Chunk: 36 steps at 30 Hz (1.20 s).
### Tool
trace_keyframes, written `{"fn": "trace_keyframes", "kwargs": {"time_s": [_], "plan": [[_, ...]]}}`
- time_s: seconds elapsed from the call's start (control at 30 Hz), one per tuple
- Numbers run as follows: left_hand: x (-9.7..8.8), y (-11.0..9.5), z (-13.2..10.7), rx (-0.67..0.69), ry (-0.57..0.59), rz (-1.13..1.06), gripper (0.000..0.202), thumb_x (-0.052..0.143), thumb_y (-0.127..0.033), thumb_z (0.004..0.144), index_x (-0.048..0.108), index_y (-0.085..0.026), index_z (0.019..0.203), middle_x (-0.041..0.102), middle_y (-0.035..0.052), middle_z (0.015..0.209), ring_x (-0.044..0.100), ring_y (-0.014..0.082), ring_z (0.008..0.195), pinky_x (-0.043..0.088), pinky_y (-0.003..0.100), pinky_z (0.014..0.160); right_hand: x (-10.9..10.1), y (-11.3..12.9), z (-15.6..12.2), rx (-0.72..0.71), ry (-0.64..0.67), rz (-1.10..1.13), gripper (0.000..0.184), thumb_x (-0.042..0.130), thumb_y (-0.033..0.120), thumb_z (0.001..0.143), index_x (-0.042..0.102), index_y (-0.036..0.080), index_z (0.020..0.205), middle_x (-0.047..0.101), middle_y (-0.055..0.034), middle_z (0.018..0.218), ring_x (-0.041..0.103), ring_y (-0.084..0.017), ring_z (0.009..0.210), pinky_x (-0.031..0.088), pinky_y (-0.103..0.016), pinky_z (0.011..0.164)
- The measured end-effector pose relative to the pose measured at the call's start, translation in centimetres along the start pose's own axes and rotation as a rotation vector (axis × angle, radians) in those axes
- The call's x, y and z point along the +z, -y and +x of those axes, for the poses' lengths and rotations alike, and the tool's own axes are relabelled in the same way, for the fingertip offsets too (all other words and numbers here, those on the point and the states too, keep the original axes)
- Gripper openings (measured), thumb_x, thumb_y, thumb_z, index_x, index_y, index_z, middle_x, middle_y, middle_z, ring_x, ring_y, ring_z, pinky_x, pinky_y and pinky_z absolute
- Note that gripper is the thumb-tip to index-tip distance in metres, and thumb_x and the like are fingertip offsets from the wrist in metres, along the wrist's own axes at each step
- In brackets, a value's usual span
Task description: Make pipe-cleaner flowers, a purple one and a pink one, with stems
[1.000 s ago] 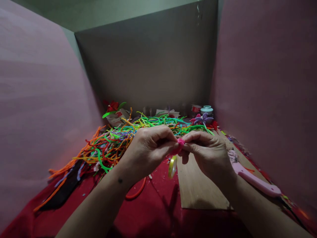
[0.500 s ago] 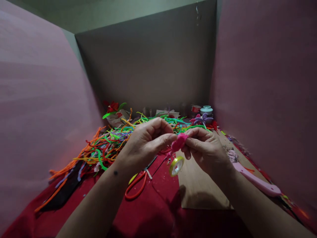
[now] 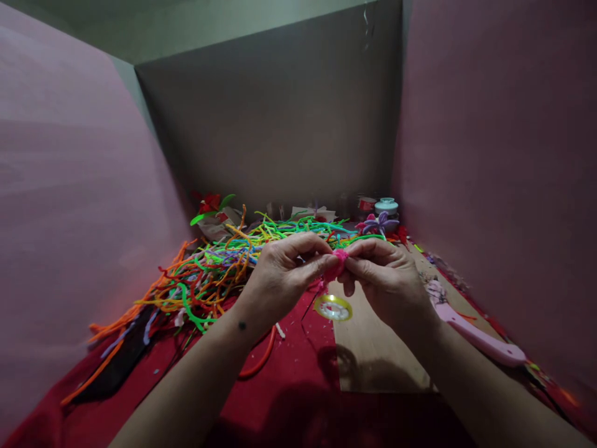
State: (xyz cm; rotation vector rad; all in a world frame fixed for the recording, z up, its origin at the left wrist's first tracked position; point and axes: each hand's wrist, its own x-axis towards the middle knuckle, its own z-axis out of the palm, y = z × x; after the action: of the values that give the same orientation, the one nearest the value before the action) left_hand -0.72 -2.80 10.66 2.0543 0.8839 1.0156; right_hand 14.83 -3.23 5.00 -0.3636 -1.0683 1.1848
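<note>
My left hand [image 3: 280, 274] and my right hand [image 3: 387, 280] meet at mid-frame, both pinching a small pink pipe-cleaner piece [image 3: 334, 264] between thumbs and fingertips. Just below them hangs a small yellow-green tape roll [image 3: 333, 307], lying nearly flat; what links it to the pink piece is too thin to see. Behind the hands spreads a heap of coloured pipe cleaners [image 3: 219, 267] on the red cloth [image 3: 289, 373].
Orange-handled scissors [image 3: 259, 361] lie under my left wrist. A brown board [image 3: 373, 348] sits under my right hand, a pink tool [image 3: 480, 339] to its right. A purple flower [image 3: 380, 222], a small lidded jar [image 3: 386, 205] and a red flower [image 3: 209, 203] stand at the back. Pink walls close both sides.
The hanging tape roll has swung from edge-on to lying nearly flat. Both hands have kept pinching the pink piece and shifted slightly, turning it between the fingers.
</note>
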Motion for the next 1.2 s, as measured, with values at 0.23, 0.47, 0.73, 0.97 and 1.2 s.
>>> {"fn": "trace_keyframes", "kwargs": {"time_s": [0.23,0.47,0.73,0.97,1.2], "plan": [[-0.28,-0.48,-0.24,0.050,-0.007,0.117,0.017,0.063,-0.027,0.079,0.065,-0.014,0.069,0.057,0.0008,0.061,0.050,0.0097,0.057,0.042,0.021,0.051,0.09,0.03,-0.49,-0.068,0.017,-0.129,0.007,0.069,0.013,0.074,0.070,0.020,0.074,0.067,0.0009,0.062,0.060,-0.012,0.049,0.048,-0.026,0.048],[-0.34,-0.85,-0.43,0.055,-0.013,0.140,0.016,0.063,-0.025,0.079,0.065,-0.013,0.069,0.056,0.0005,0.061,0.049,0.0094,0.057,0.041,0.021,0.051,0.27,0.04,-0.70,-0.080,0.013,-0.154,0.006,0.068,0.013,0.075,0.069,0.019,0.075,0.067,0.0009,0.062,0.060,-0.012,0.050,0.050,-0.026,0.050],[-0.19,-0.15,0.08,0.035,0.039,-0.035,0.010,0.067,-0.022,0.075,0.064,-0.014,0.079,0.064,0.0040,0.074,0.060,0.0137,0.071,0.050,0.025,0.066,0.50,-0.19,-0.47,-0.084,-0.060,-0.096,0.009,0.069,0.017,0.075,0.061,0.019,0.075,0.063,0.0036,0.061,0.060,-0.011,0.049,0.049,-0.024,0.047],[-0.11,-0.06,0.21,-0.033,0.010,-0.076,0.013,0.067,-0.026,0.076,0.064,-0.014,0.077,0.063,0.0015,0.069,0.057,0.0103,0.062,0.049,0.022,0.059,0.43,-0.34,-0.47,-0.154,-0.076,-0.079,0.020,0.068,0.014,0.076,0.051,0.022,0.082,0.059,0.0057,0.068,0.061,-0.011,0.054,0.051,-0.024,0.046],[-0.03,-0.35,0.12,-0.080,-0.080,-0.067,0.018,0.070,-0.029,0.074,0.062,-0.013,0.074,0.060,0.0000,0.062,0.053,0.0087,0.054,0.044,0.021,0.050,0.17,-0.41,-0.78,-0.123,0.005,-0.064,0.025,0.068,0.011,0.073,0.054,0.022,0.090,0.058,0.0017,0.082,0.059,-0.012,0.067,0.051,-0.025,0.055]]}}
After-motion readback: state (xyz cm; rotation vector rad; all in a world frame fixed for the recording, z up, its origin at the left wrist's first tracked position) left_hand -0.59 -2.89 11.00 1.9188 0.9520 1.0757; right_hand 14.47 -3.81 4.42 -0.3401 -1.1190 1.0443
